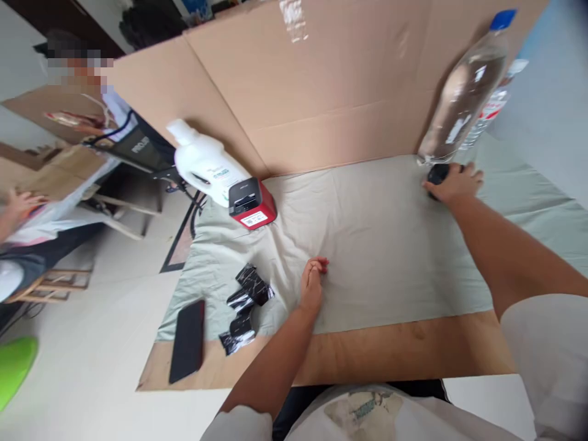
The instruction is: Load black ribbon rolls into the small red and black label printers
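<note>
My right hand reaches to the far right of the pale cloth and closes over a small black object at the foot of a clear plastic bottle with a blue cap. My left hand rests on the cloth near the table's front, fingers curled together, holding nothing. Just left of it lie black glossy packets, and further left a black phone lies flat.
A white detergent bottle and a red-and-black box device stand at the back left. A cardboard wall rings the table. Another person's hand is at a neighbouring table on the left. A second bottle stands behind the clear one.
</note>
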{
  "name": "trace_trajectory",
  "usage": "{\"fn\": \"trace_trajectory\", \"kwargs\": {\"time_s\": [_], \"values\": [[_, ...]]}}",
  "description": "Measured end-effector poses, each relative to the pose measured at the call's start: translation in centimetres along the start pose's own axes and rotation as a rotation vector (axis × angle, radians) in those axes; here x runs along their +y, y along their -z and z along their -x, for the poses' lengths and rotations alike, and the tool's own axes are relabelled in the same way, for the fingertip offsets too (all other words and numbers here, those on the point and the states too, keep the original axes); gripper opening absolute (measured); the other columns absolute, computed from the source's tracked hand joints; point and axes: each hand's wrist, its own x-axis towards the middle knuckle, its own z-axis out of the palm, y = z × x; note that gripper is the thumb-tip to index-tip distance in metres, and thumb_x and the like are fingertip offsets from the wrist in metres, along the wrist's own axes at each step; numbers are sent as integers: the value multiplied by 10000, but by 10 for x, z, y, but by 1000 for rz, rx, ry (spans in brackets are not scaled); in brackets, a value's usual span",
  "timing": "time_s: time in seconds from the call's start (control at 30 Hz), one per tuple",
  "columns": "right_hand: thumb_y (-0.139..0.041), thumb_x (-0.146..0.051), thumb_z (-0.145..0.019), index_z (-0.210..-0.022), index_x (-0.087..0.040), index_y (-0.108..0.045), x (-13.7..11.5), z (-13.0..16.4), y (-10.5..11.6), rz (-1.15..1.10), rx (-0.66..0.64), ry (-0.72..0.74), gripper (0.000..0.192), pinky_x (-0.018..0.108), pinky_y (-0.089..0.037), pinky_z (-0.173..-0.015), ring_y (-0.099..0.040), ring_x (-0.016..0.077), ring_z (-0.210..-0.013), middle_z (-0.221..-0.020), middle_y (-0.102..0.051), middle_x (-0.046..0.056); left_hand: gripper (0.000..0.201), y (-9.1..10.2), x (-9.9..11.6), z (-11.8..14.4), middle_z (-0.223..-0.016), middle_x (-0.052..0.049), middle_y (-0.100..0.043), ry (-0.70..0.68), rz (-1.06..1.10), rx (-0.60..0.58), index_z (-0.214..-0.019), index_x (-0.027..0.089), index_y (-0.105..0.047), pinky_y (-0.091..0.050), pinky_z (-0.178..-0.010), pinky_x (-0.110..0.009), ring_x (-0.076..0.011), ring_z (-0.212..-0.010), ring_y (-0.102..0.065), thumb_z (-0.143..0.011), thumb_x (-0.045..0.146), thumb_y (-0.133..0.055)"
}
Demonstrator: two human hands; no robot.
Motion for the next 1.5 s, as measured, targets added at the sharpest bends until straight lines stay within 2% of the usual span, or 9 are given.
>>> {"fn": "trace_trajectory", "kwargs": {"time_s": [0.07,0.3,0.4,0.67,0.8,0.93,1.17,1.33,1.5], "values": [[-508,-830,-774,-1513,-142,-363,17,-10,-12,-88,-76,-135,1020,676,-328,-1006,-348,511,-1380,-1551,-255,315,316,-1,2,0,-976,-49,-628,18,59,16,-723,190,-523,-451,-807,-278,-153,-907,-594,-880,460,-571],[-746,-754,-626,-1487,-191,-408,31,11,-34,-324,52,90,1083,794,-229,-1040,-333,576,-1343,-1441,-388,292,371,8,8,-7,-929,-23,-632,119,347,-10,-811,191,-599,-459,-813,-276,-142,-915,-623,-767,516,-773],[-746,-679,-686,-1515,-161,-403,6,49,-19,-268,-79,184,1036,686,-321,-1076,-434,512,-1322,-1421,-441,301,353,11,8,-9,-911,-18,-639,141,409,-8,-813,195,-611,-465,-801,-278,-140,-902,-631,-765,498,-785],[-684,-554,-779,-1515,-238,-367,-62,192,-3,-368,-356,827,862,591,-432,-1087,-497,386,-1326,-1432,-493,174,458,13,4,-11,-976,-67,-671,150,335,-112,-868,182,-663,-483,-820,-318,-184,-940,-646,-810,636,-682],[-702,-530,-779,-1525,-235,-324,-84,262,-10,-419,-305,852,887,597,-444,-1081,-484,394,-1323,-1455,-422,200,696,14,1,-7,-1251,-111,-642,128,245,-297,-1312,230,-554,-488,-926,-382,-235,-1079,-638,-790,673,-682],[-717,-605,-765,-1536,-263,-257,-89,307,-21,-483,-288,860,961,623,-460,-1055,-440,410,-1335,-1472,-339,203,799,22,1,-7,-1486,-102,-494,81,166,-335,-1453,253,-427,-350,-1162,-418,-293,-1406,-428,-808,657,-672],[-613,-645,-846,-1485,-287,-245,-83,297,-33,-808,-453,669,820,570,-504,-1026,-503,323,-1281,-1401,-406,163,837,28,11,-10,-1558,-97,-428,120,18,-359,-1504,225,-385,-200,-1250,-449,-327,-1484,-317,-822,617,-671],[-742,-660,-722,-1504,-295,-266,-90,284,-44,-791,-516,739,986,633,-302,-1186,-271,374,-1484,-1562,-277,159,857,21,17,-7,-1452,-124,-532,137,29,-413,-1516,212,-365,-319,-1187,-440,-303,-1359,-483,-826,617,-673],[-761,-641,-707,-1508,-306,-280,-86,280,-50,-835,-583,653,993,632,-285,-1194,-305,369,-1472,-1548,-329,147,758,25,17,-11,-1298,-97,-636,197,104,-422,-1496,251,-414,-486,-991,-366,-244,-1128,-629,-850,570,-650]]}}
